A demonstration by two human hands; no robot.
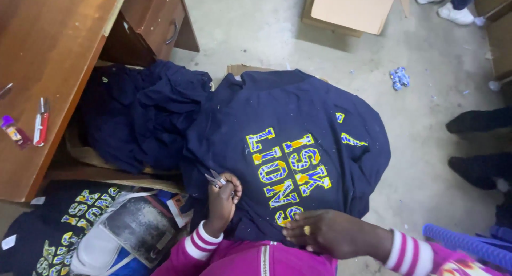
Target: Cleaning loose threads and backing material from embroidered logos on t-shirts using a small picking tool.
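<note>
On lap, left hand (223, 199) pinches snips (214, 178), right hand (325, 233) flat at shirt (298, 116) hem

the left hand (224, 197) is raised on a bent wrist, its back to the camera, fingers (233, 186) curled shut in a pinch. the right hand (320, 232) lies flat, palm down, fingers (292, 220) loosely spread, its forearm reaching in from the right.

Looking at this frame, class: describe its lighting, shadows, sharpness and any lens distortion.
Head view: soft, even light, no glare; deep shade under the wooden desk; the navy garment and its yellow letters fairly sharp; the left hand with small snips and the right hand slightly soft; the edges bend from the wide lens.
</note>
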